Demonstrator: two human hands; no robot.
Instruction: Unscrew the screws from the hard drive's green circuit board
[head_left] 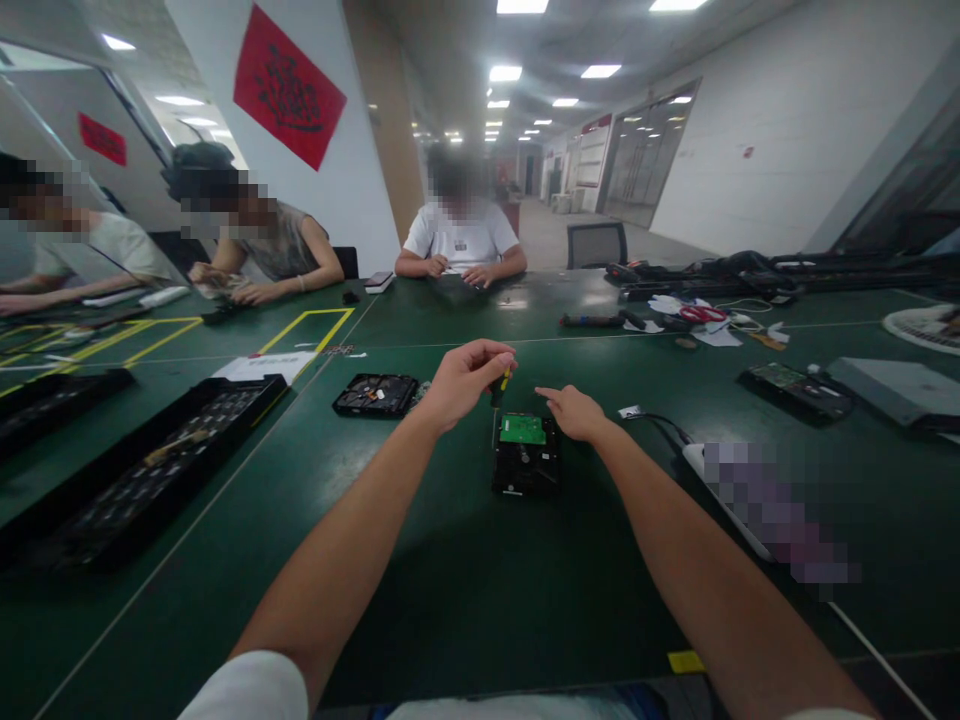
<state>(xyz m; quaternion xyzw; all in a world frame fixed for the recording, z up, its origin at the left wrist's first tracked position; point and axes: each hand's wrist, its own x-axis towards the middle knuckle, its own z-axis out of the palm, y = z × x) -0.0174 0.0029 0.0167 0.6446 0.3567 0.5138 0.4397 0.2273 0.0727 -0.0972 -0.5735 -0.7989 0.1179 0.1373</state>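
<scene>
A black hard drive (529, 470) lies on the green table in front of me, its green circuit board (523, 430) facing up. My left hand (466, 382) is closed around the yellow-and-black handle of a screwdriver (504, 382), held upright with its shaft pointing down at the drive's far left corner. Whether the tip sits in a screw is too small to tell. My right hand (576, 412) is at the drive's far right corner, index finger stretched out to the left and holding nothing; its lower fingers are partly hidden.
Another opened hard drive (375, 394) lies to the left, beside a long black tray (161, 470). At right are a cabled white device (727, 500), a drive with an exposed board (796, 390) and a grey metal box (896, 390). Red scissors (703, 314) lie farther back. Several people sit across the table.
</scene>
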